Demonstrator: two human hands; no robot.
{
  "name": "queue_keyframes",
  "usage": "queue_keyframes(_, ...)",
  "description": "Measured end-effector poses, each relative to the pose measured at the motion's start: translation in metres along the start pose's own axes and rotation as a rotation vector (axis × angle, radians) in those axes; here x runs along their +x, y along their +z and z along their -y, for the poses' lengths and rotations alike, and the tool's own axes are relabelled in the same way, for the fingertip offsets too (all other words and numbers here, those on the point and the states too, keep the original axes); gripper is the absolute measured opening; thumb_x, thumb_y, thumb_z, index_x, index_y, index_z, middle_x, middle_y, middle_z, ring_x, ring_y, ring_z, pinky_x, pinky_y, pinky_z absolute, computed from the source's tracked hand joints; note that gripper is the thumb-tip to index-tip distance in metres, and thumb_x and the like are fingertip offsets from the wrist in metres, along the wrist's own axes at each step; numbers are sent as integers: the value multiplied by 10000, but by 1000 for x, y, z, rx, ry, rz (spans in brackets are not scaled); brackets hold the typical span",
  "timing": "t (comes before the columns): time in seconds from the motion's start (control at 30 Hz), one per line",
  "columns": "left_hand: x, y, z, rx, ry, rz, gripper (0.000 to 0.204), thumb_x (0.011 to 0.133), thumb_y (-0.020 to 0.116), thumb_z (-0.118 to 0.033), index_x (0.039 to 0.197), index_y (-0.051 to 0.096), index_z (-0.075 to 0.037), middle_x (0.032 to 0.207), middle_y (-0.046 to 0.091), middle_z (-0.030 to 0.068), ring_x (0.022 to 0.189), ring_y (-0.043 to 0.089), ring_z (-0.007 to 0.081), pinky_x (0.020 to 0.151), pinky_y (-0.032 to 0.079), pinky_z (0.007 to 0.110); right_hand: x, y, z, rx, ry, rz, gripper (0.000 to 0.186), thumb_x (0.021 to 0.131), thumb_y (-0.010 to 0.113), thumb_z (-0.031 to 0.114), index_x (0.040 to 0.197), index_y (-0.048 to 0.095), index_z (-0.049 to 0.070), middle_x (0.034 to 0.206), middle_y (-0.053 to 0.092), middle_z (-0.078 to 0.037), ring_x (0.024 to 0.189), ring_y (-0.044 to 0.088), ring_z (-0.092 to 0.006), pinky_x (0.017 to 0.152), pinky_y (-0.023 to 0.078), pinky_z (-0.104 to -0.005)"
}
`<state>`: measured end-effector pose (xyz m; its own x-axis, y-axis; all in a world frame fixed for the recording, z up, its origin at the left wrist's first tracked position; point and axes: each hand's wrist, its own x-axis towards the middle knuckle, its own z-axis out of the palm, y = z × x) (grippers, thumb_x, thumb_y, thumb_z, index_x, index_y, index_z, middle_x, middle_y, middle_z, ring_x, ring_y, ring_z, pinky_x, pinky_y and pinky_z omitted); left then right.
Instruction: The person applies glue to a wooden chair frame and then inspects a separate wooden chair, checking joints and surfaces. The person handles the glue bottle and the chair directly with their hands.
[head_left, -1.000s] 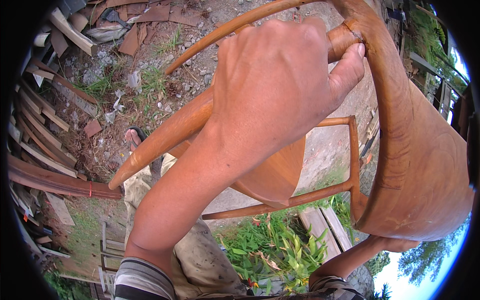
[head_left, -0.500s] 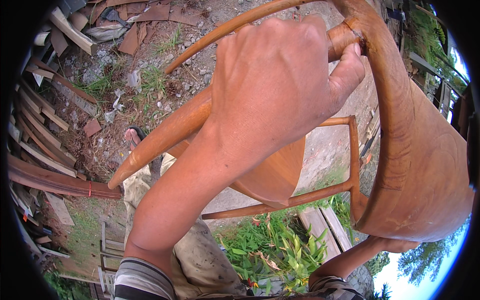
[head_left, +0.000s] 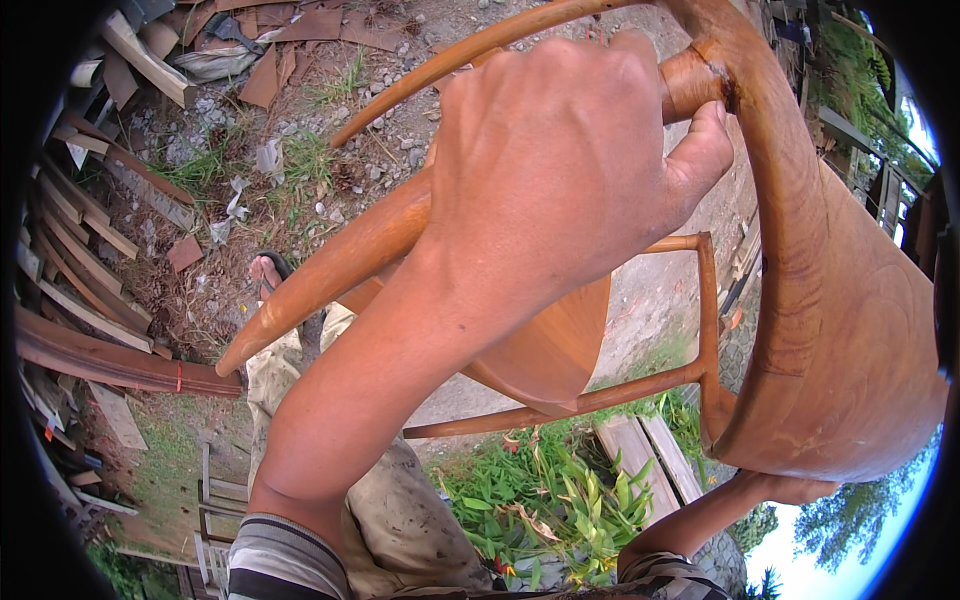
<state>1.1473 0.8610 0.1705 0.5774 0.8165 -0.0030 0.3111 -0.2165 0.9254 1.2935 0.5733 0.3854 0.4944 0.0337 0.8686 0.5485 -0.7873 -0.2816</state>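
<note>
A brown wooden chair [head_left: 850, 320] with a wide curved backrest is tipped up in front of me, its slim tapered legs pointing left. My left hand [head_left: 570, 160] is curled over a round part of the frame, close to the joint at the backrest. Its thumb lies along the wood near the joint; the other fingertips are hidden, so anything else under them cannot be seen. At the lower right my right hand [head_left: 795, 490] grips the backrest's lower edge, with most of its fingers out of sight behind the wood. The seat [head_left: 545, 350] shows beneath my left forearm.
Curved wood offcuts [head_left: 90, 260] are piled along the left. Gravelly ground with scraps [head_left: 230, 205] lies beyond my sandalled foot [head_left: 268, 272]. Green plants [head_left: 560, 490] and grey planks [head_left: 650, 465] are below the chair. Trees and a fence stand at the right.
My left hand has shifted slightly to the right along the frame, its thumb a little lower. The chair and my right hand look the same.
</note>
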Motion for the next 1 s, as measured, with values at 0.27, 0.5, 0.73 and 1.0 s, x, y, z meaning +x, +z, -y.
queue_keyframes(0.27, 2, -5, -3, 58, -1, 61, 455, 876, 709, -427, 726, 710, 3, 596, 652, 222, 565, 698, 378, 523, 568, 475, 4, -3, -5, -122, 0, 1, 363, 1084, 460, 234, 1357, 529, 5, 1302, 627, -219, 1036, 718, -340, 843, 667, -454)
queue_keyframes(0.5, 2, -5, -1, 13, 0, 39, 457, 874, 699, -415, 702, 707, 9, 583, 645, 223, 557, 696, 374, 516, 568, 470, 4, -3, -4, -134, -23, -1, 365, 1080, 474, 243, 1347, 532, 2, 1289, 633, -224, 1030, 719, -345, 828, 670, -458)
queue_keyframes(0.73, 2, -6, -4, 67, -11, 62, 462, 875, 704, -423, 717, 714, 11, 598, 653, 225, 570, 701, 376, 531, 572, 471, 5, -4, -8, -36, 21, 0, 375, 1076, 487, 247, 1349, 531, -6, 1278, 639, -233, 1013, 723, -346, 826, 667, -453)
queue_keyframes(1.0, -3, 6, 5, -46, 57, -105, 464, 883, 713, -438, 751, 722, 7, 626, 668, 215, 579, 699, 380, 544, 571, 471, 6, -3, -5, -118, -30, -2, 411, 1084, 429, 269, 1354, 537, -21, 1333, 604, -258, 1079, 695, -388, 875, 640, -504)
